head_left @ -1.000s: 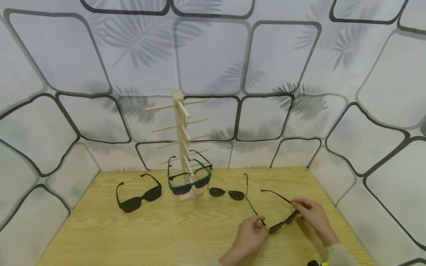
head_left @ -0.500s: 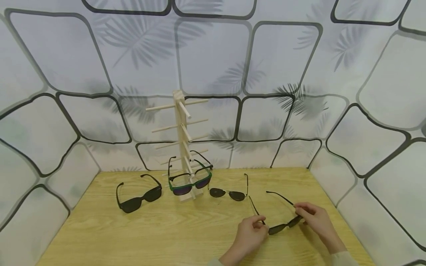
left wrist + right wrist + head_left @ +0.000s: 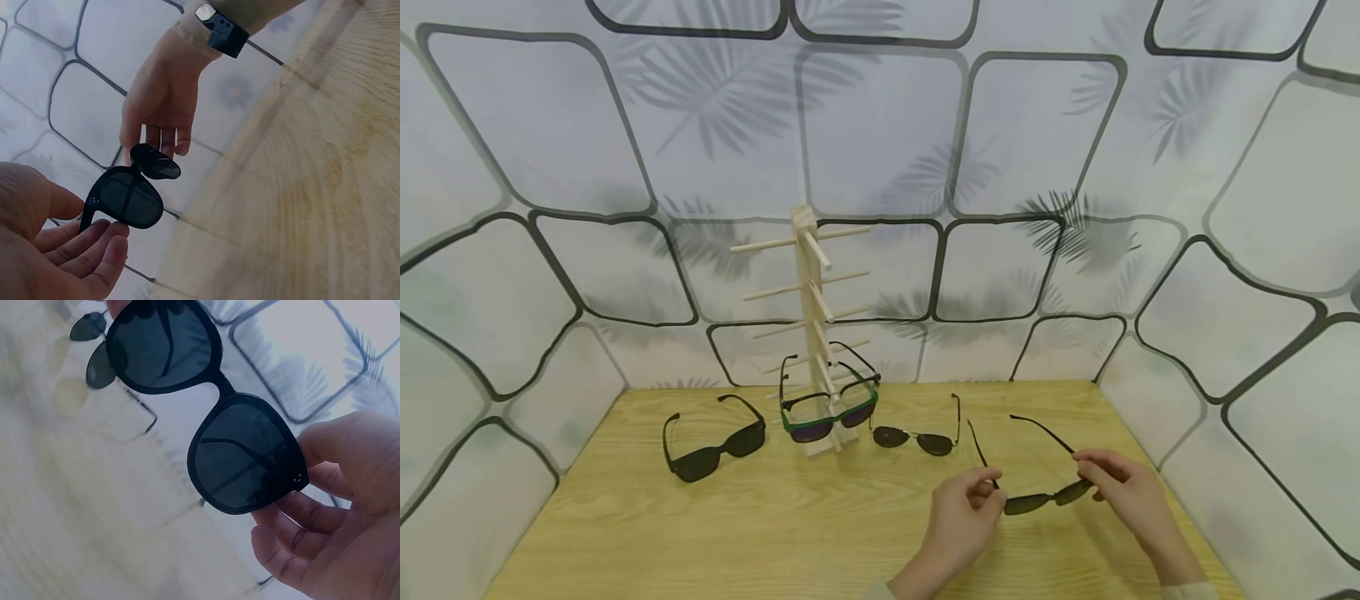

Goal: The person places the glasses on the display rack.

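Observation:
Both hands hold one pair of black sunglasses (image 3: 1027, 504) over the right part of the table, temples unfolded and pointing toward the back wall. My left hand (image 3: 961, 518) pinches the left hinge corner between thumb and fingers. At the opposite corner my right hand (image 3: 1126, 493) pinches the frame the same way. The right wrist view shows the dark round lenses (image 3: 247, 462) up close, small dots at the hinge. In the left wrist view the sunglasses (image 3: 131, 197) appear clear of the wooden surface, the right hand (image 3: 164, 103) beyond them.
A wooden peg stand (image 3: 808, 308) rises at the back, with black-framed and green-framed glasses (image 3: 829, 417) on its lower pegs. Black sunglasses (image 3: 718, 450) lie to its left, and thin-framed aviator sunglasses (image 3: 913, 437) to its right. Patterned walls surround the wooden table (image 3: 700, 542).
The held sunglasses have risen slightly and shifted right, turning to face more squarely forward. The right hand has moved right with them; the left hand has moved a little upward.

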The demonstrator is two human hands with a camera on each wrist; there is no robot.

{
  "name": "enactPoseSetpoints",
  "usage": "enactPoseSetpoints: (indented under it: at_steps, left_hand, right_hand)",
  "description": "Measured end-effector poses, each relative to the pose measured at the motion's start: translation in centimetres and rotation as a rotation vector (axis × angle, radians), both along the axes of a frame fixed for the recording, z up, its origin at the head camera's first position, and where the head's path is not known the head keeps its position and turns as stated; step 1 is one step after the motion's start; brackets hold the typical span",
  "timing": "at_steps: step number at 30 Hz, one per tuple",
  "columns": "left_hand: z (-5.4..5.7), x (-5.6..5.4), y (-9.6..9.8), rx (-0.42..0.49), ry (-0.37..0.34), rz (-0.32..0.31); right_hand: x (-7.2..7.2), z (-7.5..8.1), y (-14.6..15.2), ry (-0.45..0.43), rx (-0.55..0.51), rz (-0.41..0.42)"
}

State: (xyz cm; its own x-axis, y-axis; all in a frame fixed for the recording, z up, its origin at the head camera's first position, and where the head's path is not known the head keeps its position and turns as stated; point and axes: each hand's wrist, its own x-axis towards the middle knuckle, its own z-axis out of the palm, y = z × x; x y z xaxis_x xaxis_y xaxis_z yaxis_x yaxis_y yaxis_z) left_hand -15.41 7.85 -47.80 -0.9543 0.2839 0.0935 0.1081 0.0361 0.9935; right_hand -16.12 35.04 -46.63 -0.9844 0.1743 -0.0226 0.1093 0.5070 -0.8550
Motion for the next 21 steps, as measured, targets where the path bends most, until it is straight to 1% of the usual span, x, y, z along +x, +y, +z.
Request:
enactPoseSetpoints:
  at_steps: [5, 10, 17, 21]
  left_hand:
    - [1.3, -0.1, -0.8, 0.025, 0.015, 0.015]
    - [2.4, -0.3, -1.6, 0.043, 0.048, 0.035]
    - [4.2, -0.3, -3.1, 0.039, 0.087, 0.059]
    - [5.2, -0.2, -4.0, 0.045, 0.108, 0.055]
  right_hand:
    - [0.0, 1.1, -0.9, 0.085, -0.009, 0.017]
    - [-0.1, 1.9, -1.9, 0.134, -0.028, 0.025]
    - [-0.4, 2.9, -3.2, 0.199, -0.013, 0.036]
    - [-0.6, 3.6, -4.1, 0.22, -0.038, 0.041]
